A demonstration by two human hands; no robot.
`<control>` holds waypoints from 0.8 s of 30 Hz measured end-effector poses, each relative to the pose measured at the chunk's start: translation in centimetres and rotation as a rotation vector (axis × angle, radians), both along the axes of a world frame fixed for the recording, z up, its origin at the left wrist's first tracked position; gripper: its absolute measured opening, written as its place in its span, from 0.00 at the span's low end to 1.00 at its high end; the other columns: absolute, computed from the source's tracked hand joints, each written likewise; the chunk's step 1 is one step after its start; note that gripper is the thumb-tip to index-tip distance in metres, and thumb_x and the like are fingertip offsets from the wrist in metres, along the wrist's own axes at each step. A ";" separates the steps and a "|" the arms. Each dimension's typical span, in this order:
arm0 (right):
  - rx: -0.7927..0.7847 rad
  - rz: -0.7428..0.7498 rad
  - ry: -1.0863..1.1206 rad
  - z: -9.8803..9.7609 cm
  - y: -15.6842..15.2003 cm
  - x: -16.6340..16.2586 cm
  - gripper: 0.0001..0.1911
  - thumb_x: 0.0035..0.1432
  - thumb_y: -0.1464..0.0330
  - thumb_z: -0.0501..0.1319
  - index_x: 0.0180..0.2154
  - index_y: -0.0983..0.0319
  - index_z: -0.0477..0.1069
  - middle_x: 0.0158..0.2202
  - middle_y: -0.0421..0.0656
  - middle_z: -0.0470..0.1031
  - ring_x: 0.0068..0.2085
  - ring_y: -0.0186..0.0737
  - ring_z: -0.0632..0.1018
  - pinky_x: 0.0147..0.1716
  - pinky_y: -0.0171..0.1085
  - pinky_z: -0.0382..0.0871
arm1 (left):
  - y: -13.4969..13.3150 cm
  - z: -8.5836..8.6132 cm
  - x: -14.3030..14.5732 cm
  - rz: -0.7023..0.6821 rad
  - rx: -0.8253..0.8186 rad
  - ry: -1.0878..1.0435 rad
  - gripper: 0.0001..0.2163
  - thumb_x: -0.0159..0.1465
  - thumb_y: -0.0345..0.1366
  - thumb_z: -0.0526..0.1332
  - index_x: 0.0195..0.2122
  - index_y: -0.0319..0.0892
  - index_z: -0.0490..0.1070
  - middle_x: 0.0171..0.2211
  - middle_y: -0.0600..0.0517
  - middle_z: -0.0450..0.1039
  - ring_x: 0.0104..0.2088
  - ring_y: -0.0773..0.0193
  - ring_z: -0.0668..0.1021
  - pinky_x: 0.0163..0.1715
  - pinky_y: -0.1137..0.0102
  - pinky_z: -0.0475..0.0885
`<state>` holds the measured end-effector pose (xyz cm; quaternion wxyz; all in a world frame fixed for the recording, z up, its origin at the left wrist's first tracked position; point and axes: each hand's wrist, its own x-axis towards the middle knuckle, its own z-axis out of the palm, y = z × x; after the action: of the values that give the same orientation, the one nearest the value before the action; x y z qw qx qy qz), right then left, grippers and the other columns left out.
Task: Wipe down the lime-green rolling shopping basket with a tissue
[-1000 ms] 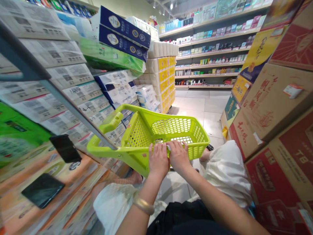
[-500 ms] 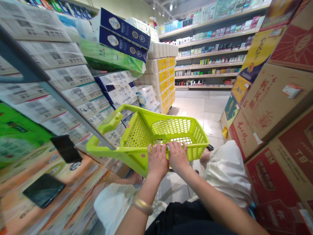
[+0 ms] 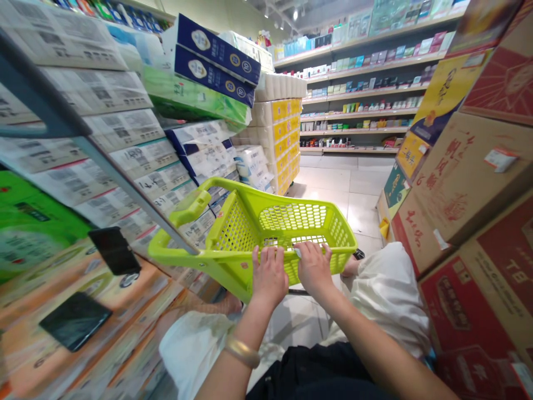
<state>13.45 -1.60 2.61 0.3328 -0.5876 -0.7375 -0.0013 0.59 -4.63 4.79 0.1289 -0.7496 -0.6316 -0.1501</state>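
A lime-green plastic shopping basket (image 3: 245,222) with a long handle sits low in the aisle right in front of me. My left hand (image 3: 270,273) curls its fingers over the basket's near rim, a gold bangle on that wrist. My right hand (image 3: 314,268) grips the same rim a little to the right, fingers hooked over the edge. A small white thing shows at the rim by my right fingers. I cannot see anything inside the basket. My knees in white trousers (image 3: 385,294) flank it.
Shelves of wrapped tissue packs (image 3: 125,144) fill the left side. Stacked cardboard cartons (image 3: 462,183) line the right. Yellow-labelled paper rolls (image 3: 278,128) stand ahead on the left. The tiled aisle (image 3: 345,189) runs to far shelves of bottles (image 3: 358,105).
My right hand has slid a little to the right along the basket rim, opening a gap between my hands. The left hand and the basket have barely moved.
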 end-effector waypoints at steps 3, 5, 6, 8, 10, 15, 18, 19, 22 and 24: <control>-0.015 0.062 0.020 0.5 -0.1 -2.1 0.16 0.58 0.79 0.53 0.44 0.57 0.71 0.42 0.42 0.76 0.47 0.41 0.72 0.56 0.45 0.44 | -0.1 0.1 -0.1 -0.006 -0.004 -0.005 0.22 0.55 0.30 0.58 0.52 0.42 0.64 0.47 0.44 0.69 0.55 0.52 0.66 0.63 0.49 0.48; -0.025 0.087 0.025 0.7 -0.1 -2.5 0.16 0.58 0.78 0.53 0.44 0.56 0.71 0.42 0.42 0.76 0.46 0.41 0.72 0.56 0.45 0.43 | -0.1 0.1 -0.3 -0.011 -0.008 -0.004 0.21 0.56 0.30 0.58 0.52 0.41 0.64 0.47 0.45 0.69 0.54 0.52 0.67 0.64 0.50 0.49; -0.027 0.096 0.022 0.6 -0.1 -2.3 0.17 0.58 0.78 0.53 0.44 0.56 0.71 0.42 0.42 0.76 0.46 0.41 0.72 0.57 0.45 0.43 | -0.1 0.1 -0.4 -0.011 -0.009 -0.002 0.22 0.55 0.30 0.58 0.52 0.41 0.64 0.47 0.45 0.69 0.54 0.52 0.67 0.64 0.50 0.49; -0.023 0.094 0.007 0.4 -0.1 -1.1 0.18 0.56 0.79 0.54 0.44 0.56 0.70 0.42 0.41 0.76 0.47 0.41 0.72 0.57 0.45 0.42 | -0.1 0.1 -0.5 -0.008 -0.011 0.006 0.23 0.55 0.29 0.58 0.53 0.42 0.63 0.48 0.45 0.69 0.55 0.52 0.66 0.64 0.50 0.48; -0.018 0.059 -0.017 0.0 0.0 0.5 0.19 0.54 0.80 0.54 0.44 0.56 0.70 0.43 0.42 0.76 0.47 0.41 0.72 0.57 0.46 0.42 | -0.1 0.0 -0.5 -0.003 -0.015 0.012 0.24 0.54 0.29 0.58 0.53 0.42 0.63 0.48 0.45 0.69 0.55 0.52 0.66 0.64 0.49 0.48; -0.018 -0.022 -0.030 -0.4 0.2 2.4 0.20 0.51 0.80 0.55 0.44 0.56 0.70 0.42 0.42 0.76 0.48 0.43 0.71 0.56 0.46 0.44 | 0.0 -0.1 -0.2 -0.003 -0.022 0.007 0.25 0.53 0.29 0.59 0.54 0.43 0.63 0.48 0.45 0.68 0.55 0.51 0.66 0.64 0.48 0.47; -0.022 0.005 0.015 0.1 0.0 0.6 0.19 0.51 0.80 0.55 0.42 0.57 0.70 0.41 0.42 0.76 0.47 0.43 0.71 0.55 0.46 0.44 | 0.0 -0.1 -0.1 0.002 -0.006 0.003 0.23 0.54 0.29 0.59 0.53 0.42 0.63 0.47 0.44 0.68 0.55 0.51 0.66 0.64 0.48 0.47; -0.022 0.031 0.024 0.3 -0.1 -0.2 0.18 0.52 0.80 0.55 0.42 0.57 0.70 0.41 0.42 0.76 0.47 0.42 0.72 0.55 0.45 0.44 | -0.1 -0.1 -0.1 0.002 0.000 0.001 0.23 0.54 0.29 0.58 0.53 0.42 0.64 0.47 0.44 0.69 0.55 0.51 0.66 0.64 0.49 0.48; -0.024 0.090 0.041 0.8 -0.3 -2.1 0.17 0.55 0.79 0.54 0.43 0.57 0.70 0.42 0.42 0.76 0.46 0.42 0.72 0.56 0.44 0.44 | -0.1 0.0 -0.2 -0.001 0.006 -0.004 0.22 0.55 0.30 0.58 0.53 0.42 0.64 0.47 0.44 0.69 0.54 0.51 0.67 0.63 0.49 0.49; -0.024 0.111 0.043 0.8 -0.3 -2.1 0.17 0.56 0.79 0.54 0.43 0.56 0.70 0.42 0.41 0.76 0.46 0.41 0.72 0.56 0.45 0.43 | -0.2 0.0 -0.4 -0.003 0.003 0.002 0.22 0.55 0.30 0.57 0.52 0.43 0.64 0.47 0.45 0.69 0.54 0.52 0.67 0.63 0.50 0.49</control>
<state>11.35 -1.93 3.46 0.3411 -0.5496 -0.7616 0.0385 0.21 -4.81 4.75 0.1302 -0.7504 -0.6303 -0.1505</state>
